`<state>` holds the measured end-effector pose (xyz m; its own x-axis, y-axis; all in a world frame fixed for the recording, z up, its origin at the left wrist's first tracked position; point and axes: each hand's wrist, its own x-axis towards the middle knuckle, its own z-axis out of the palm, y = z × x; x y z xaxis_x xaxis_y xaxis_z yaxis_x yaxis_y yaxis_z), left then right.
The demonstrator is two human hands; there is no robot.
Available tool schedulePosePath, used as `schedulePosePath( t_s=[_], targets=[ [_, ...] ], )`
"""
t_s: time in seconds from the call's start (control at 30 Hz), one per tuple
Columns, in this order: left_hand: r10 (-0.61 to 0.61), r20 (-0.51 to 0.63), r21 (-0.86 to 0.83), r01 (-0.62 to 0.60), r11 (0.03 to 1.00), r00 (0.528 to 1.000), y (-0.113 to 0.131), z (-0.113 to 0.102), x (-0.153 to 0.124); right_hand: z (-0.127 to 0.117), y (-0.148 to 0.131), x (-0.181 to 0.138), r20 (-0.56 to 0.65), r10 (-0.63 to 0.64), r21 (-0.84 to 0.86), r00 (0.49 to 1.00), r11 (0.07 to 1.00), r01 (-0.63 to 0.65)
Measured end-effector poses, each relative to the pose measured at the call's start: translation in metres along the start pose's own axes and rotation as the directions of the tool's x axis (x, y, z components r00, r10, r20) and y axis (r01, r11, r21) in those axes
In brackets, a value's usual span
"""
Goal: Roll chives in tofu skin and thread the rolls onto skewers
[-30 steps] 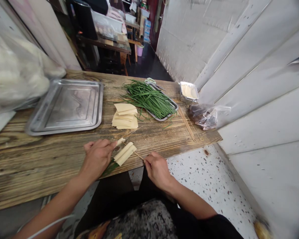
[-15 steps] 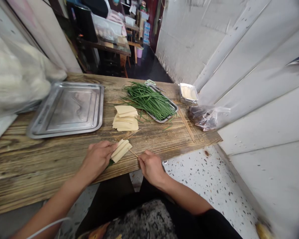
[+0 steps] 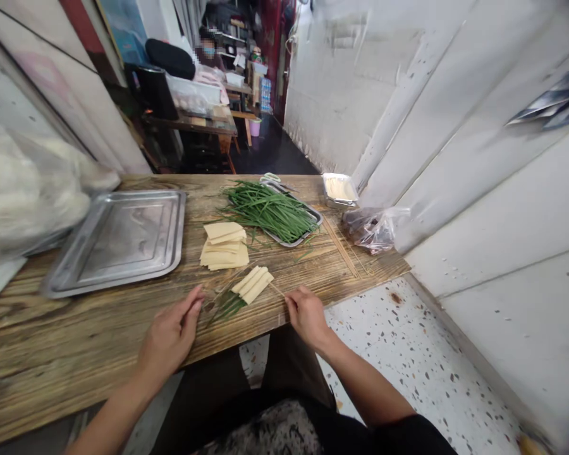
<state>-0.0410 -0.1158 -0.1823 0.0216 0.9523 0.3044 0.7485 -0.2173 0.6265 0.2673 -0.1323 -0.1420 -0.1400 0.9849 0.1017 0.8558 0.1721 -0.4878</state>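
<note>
My right hand point(image 3: 308, 316) pinches the end of a thin wooden skewer point(image 3: 277, 290). On the skewer sits a folded pale tofu sheet point(image 3: 253, 284), with green chive ends point(image 3: 230, 307) sticking out toward the left. My left hand point(image 3: 171, 325) is off to the left of this bundle, its fingers extended with nothing seen in them. Just behind the bundle lies a stack of cut tofu sheets point(image 3: 225, 248). Beyond that, a heap of long chives point(image 3: 271, 212) covers a small metal tray point(image 3: 319, 218).
A large metal tray point(image 3: 118, 243) lies at left beside a bulging plastic bag point(image 3: 23, 183). Scissors point(image 3: 270, 178) rest behind the chives. At right are loose skewers point(image 3: 341, 249), a foil box point(image 3: 340, 189) and a bag of dark food point(image 3: 372, 229). A masked person point(image 3: 211, 54) is in the back room.
My left hand has let go of the tofu bundle and drawn away to the left, uncovering the chive ends. My right hand still holds the skewer. The view has shifted.
</note>
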Motion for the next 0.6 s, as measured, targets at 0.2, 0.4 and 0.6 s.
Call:
schedulePosePath(
  t_s=[0.2, 0.4, 0.6],
  targets=[
    [0.135, -0.125, 0.082, -0.125, 0.989, 0.983, 0.002, 0.016, -0.004, -0.033, 0.03, 0.043, 0.024, 0.134, -0.224, 0.991, 0.967, -0.125],
    [0.093, -0.18, 0.068, -0.082, 0.994, 0.979, -0.004, 0.017, -0.008, -0.044, 0.036, 0.065, 0.058, 0.145, -0.304, 0.988, 0.945, -0.121],
    [0.033, -0.152, -0.046, -0.041, 0.998, 0.988, -0.001, 0.018, -0.008, -0.073, 0.04, 0.109, 0.081, 0.102, -0.335, 0.992, 0.94, -0.069]
  ],
)
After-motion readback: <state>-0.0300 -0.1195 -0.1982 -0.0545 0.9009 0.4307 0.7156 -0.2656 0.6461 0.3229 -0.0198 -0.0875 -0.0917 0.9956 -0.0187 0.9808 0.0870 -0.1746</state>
